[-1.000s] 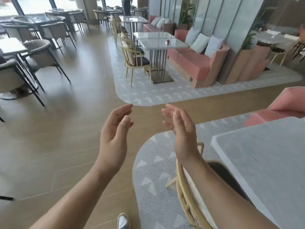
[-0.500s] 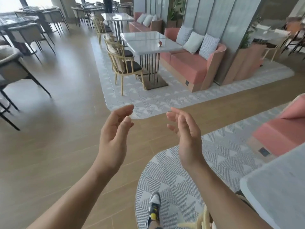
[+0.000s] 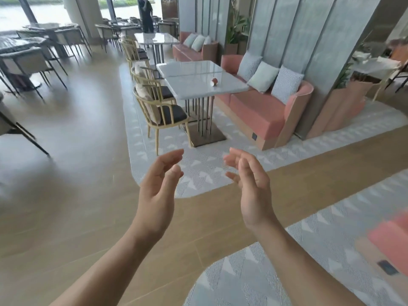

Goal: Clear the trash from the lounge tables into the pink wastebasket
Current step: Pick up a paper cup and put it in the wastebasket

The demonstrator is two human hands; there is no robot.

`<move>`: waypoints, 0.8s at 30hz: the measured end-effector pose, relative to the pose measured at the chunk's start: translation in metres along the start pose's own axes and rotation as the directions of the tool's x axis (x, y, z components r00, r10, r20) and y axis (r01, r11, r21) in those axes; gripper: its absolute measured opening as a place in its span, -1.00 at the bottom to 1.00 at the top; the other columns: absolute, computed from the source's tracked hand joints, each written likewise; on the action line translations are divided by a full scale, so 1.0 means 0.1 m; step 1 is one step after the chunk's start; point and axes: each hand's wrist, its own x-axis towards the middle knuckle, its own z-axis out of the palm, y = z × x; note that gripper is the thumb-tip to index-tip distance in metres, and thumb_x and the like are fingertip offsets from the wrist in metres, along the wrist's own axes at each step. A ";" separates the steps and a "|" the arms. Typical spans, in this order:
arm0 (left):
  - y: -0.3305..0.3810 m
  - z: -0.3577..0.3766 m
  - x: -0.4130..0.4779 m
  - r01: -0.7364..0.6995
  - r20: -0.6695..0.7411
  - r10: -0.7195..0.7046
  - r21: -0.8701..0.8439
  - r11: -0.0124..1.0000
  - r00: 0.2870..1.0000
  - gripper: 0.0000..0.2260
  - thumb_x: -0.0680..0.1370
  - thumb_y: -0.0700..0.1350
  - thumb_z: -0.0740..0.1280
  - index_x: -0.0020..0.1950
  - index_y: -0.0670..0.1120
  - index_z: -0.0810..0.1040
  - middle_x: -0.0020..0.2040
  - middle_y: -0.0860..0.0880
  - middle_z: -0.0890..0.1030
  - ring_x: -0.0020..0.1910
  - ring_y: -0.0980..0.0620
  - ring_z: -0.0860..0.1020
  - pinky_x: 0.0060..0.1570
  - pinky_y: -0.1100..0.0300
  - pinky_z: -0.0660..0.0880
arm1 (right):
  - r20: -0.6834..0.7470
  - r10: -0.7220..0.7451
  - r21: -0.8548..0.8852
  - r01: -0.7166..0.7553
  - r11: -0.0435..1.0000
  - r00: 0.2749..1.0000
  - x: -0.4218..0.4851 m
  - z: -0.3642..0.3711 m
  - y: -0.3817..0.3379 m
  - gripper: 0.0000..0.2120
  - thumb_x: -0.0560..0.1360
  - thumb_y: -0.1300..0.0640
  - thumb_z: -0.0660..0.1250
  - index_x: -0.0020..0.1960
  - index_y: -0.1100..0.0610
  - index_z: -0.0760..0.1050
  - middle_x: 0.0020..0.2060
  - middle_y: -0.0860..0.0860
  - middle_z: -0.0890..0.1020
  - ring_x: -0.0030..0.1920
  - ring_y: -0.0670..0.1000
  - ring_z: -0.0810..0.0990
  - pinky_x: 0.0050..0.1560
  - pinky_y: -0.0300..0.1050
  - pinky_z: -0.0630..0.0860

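Hands: left hand (image 3: 157, 188) and right hand (image 3: 249, 188) loosely spread, holding nothing.
Trash: small red-and-white wad (image 3: 214, 81) on marble table (image 3: 194, 74), sofa side.
Change: table nearer than a second ago, so the person is approaching.
Wastebasket: not in sight.
Meaning: pickup likely next.

bare wood floor (image 3: 92, 173) lies open ahead; cane chairs (image 3: 161, 111) line the marble table's (image 3: 205, 81) left side, pink sofa (image 3: 260, 109) its right.

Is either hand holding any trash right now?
No, the left hand and right hand are both open and empty.
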 end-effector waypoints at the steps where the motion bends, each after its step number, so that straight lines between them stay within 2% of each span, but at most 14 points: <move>1: -0.08 0.04 0.20 0.001 0.003 -0.001 0.001 1.000 1.000 -0.60 0.57 0.16 0.26 0.33 0.03 0.60 0.30 0.08 0.66 0.33 0.11 0.60 0.34 -0.03 0.55 | 0.003 0.000 -0.007 0.000 1.000 1.000 0.20 0.01 0.07 -0.51 0.59 -0.47 0.17 0.31 -0.22 0.58 0.18 -0.13 0.69 0.18 -0.03 0.66 0.30 0.31 0.57; 8: -0.80 0.19 1.74 -0.010 0.013 0.010 0.001 1.000 1.000 -0.61 0.58 0.15 0.25 0.33 0.04 0.61 0.30 0.07 0.66 0.36 0.07 0.59 0.33 -0.06 0.54 | -0.024 0.016 -0.014 -0.017 1.000 1.000 1.73 0.23 0.74 -0.50 0.56 -0.51 0.18 0.31 -0.26 0.57 0.20 -0.14 0.69 0.21 -0.03 0.66 0.32 0.27 0.57; 13: -1.43 0.17 3.01 -0.020 0.009 0.020 0.001 1.000 1.000 -0.72 0.60 0.15 0.25 0.25 0.22 0.64 0.29 0.12 0.66 0.35 0.09 0.59 0.31 -0.08 0.56 | -0.032 0.014 -0.032 -0.015 0.999 0.999 2.98 0.58 1.31 -0.48 0.57 -0.49 0.18 0.33 -0.22 0.58 0.20 -0.14 0.69 0.20 -0.05 0.66 0.30 0.29 0.57; 18: -1.83 0.21 4.35 -0.015 0.031 0.014 0.030 0.999 0.999 -0.67 0.61 0.15 0.25 0.31 0.13 0.63 0.30 0.12 0.66 0.35 0.10 0.59 0.33 -0.15 0.56 | -0.050 0.011 -0.006 -0.012 1.000 0.999 4.23 0.88 1.61 -0.45 0.57 -0.48 0.19 0.35 -0.16 0.58 0.20 -0.16 0.69 0.29 -0.08 0.65 0.32 0.12 0.60; 21: -2.02 0.32 5.07 -0.019 0.047 0.018 0.032 0.999 0.999 -0.67 0.61 0.15 0.25 0.31 0.11 0.62 0.28 0.13 0.67 0.35 0.10 0.60 0.30 -0.09 0.57 | -0.069 0.027 0.008 -0.027 1.000 0.997 4.90 0.96 1.80 -0.40 0.57 -0.48 0.19 0.37 -0.10 0.57 0.19 -0.16 0.69 0.30 -0.06 0.64 0.30 0.06 0.61; 24: -2.26 0.49 5.69 -0.011 0.075 0.006 0.066 0.998 0.997 -0.62 0.61 0.16 0.24 0.35 0.08 0.61 0.29 0.17 0.65 0.35 0.15 0.59 0.29 -0.03 0.57 | -0.091 0.041 0.006 -0.041 0.999 0.995 5.52 0.95 2.05 -0.40 0.56 -0.49 0.19 0.37 -0.12 0.57 0.19 -0.14 0.69 0.29 -0.06 0.65 0.30 0.04 0.60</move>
